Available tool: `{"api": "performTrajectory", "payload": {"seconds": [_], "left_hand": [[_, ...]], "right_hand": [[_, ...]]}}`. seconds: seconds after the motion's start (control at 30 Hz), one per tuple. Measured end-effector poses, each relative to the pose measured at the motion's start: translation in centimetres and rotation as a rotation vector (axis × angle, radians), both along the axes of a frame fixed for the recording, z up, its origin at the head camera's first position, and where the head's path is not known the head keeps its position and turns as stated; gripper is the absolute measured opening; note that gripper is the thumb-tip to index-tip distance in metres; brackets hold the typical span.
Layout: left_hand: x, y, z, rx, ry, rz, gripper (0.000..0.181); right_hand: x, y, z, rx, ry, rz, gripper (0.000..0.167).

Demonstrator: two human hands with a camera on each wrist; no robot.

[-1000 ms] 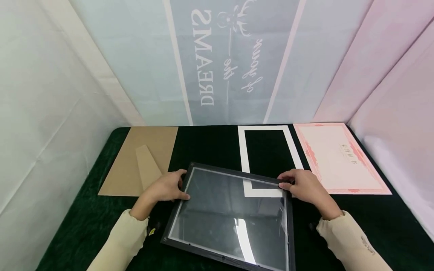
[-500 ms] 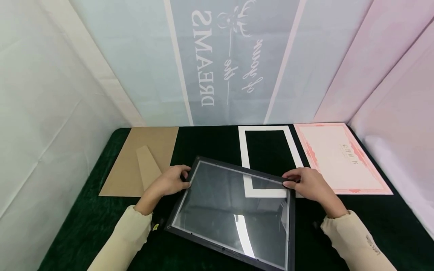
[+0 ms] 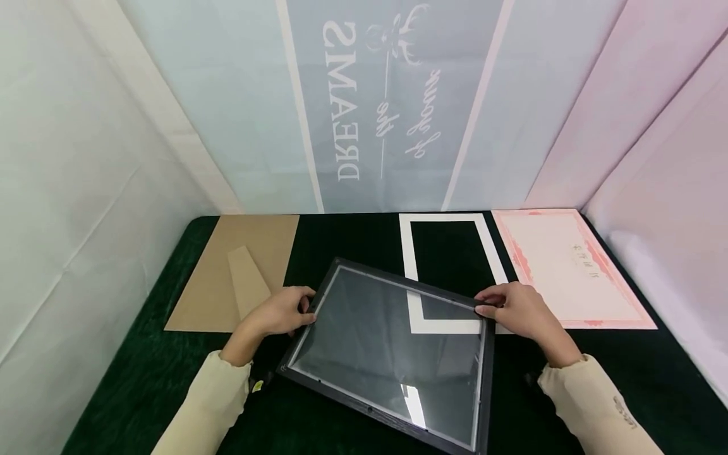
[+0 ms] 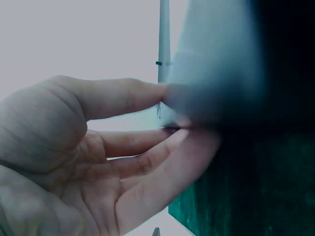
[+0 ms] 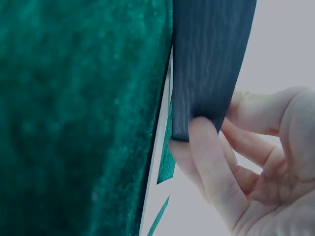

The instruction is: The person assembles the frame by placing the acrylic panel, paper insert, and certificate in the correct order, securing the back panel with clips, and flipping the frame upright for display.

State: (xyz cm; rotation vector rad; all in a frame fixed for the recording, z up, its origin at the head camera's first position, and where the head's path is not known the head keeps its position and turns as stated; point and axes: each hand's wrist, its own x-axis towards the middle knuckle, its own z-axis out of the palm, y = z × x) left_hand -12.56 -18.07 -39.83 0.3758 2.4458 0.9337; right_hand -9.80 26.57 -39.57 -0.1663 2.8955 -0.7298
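A black picture frame (image 3: 487,379) with a clear pane (image 3: 387,344) is held tilted above the dark green cloth, turned slightly askew. My left hand (image 3: 280,311) pinches its left side, thumb on the upper face and fingers beneath. At the far right corner my right hand (image 3: 520,309) grips the frame between thumb and fingers. The right wrist view shows the frame's dark wood-grained edge (image 5: 209,64) with fingertips curled against it. In the left wrist view the frame is blurred between thumb and fingers. Through the pane part of a white mat board (image 3: 421,316) is visible.
A brown backing board (image 3: 205,284) with an easel leg (image 3: 248,278) lies at the left. On the right lies a pink-bordered certificate sheet (image 3: 560,265). Fabric walls enclose the table (image 3: 125,379) at the back and both sides.
The frame has risen slightly and swung a little clockwise, its near left corner lifting. Both hands keep their hold; the right has shifted slightly right. The light reflection on the pane has shrunk.
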Motion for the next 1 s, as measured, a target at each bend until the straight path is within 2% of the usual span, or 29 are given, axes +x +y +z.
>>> {"api": "performTrajectory", "payload": {"seconds": [0.1,0.2,0.27,0.37,0.47,0.6,0.73,1.0], "left_hand": [[-0.1,-0.1,0.1,-0.013,0.039,0.010,0.046],[-0.2,-0.1,-0.1,-0.014,0.049,0.015,0.046],[-0.3,-0.1,-0.3,-0.009,0.047,0.014,0.047],[-0.3,-0.2,-0.5,0.008,0.036,0.020,0.047],[-0.3,-0.4,-0.6,0.015,0.022,0.030,0.048],[-0.5,-0.4,-0.7,0.011,0.005,0.040,0.048],[-0.6,-0.4,-0.8,0.006,-0.012,0.062,0.049],[-0.6,-0.5,-1.0,0.014,-0.016,0.077,0.050]], "right_hand": [[-0.1,0.1,0.1,-0.004,-0.030,0.034,0.018],[-0.4,0.7,0.5,-0.012,-0.080,0.074,0.022],[-0.7,1.4,0.9,-0.012,-0.103,0.073,0.029],[-1.3,2.6,1.3,0.033,-0.083,0.022,0.039],[-1.9,3.5,1.2,0.123,-0.068,-0.052,0.051],[-2.1,3.8,0.8,0.200,-0.121,-0.092,0.064],[-2.2,3.8,0.6,0.194,-0.160,-0.110,0.065],[-2.9,4.7,0.3,0.106,-0.245,-0.139,0.061]]}}
